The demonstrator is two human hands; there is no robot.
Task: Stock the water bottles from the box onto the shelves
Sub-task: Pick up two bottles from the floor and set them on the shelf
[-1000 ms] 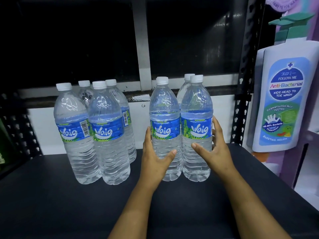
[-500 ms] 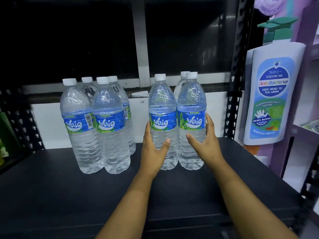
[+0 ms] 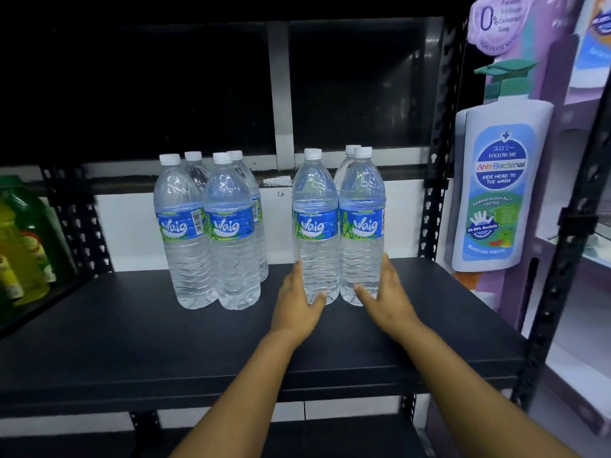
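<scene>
From the head view, two groups of water bottles stand upright on the black shelf [image 3: 132,342]: a left cluster of four [image 3: 211,233] at about 10 o'clock from the hands, and a right cluster [image 3: 337,226] straight ahead at 12 o'clock, well apart from the first. The left hand [image 3: 297,302] rests against the lower side of the front-left bottle [image 3: 315,233], thumb across its base; the right hand [image 3: 386,295] does the same on the front-right bottle [image 3: 362,226]. Both hands are apart with fingers fairly straight, bracketing the pair rather than clamped round it. The box is out of sight. To finish this placement well, it seems wise to press low and evenly from both sides, keeping labels forward. Pushing high could tip these tall bottles. A soap display [image 3: 499,193] stands at 2 o'clock.
</scene>
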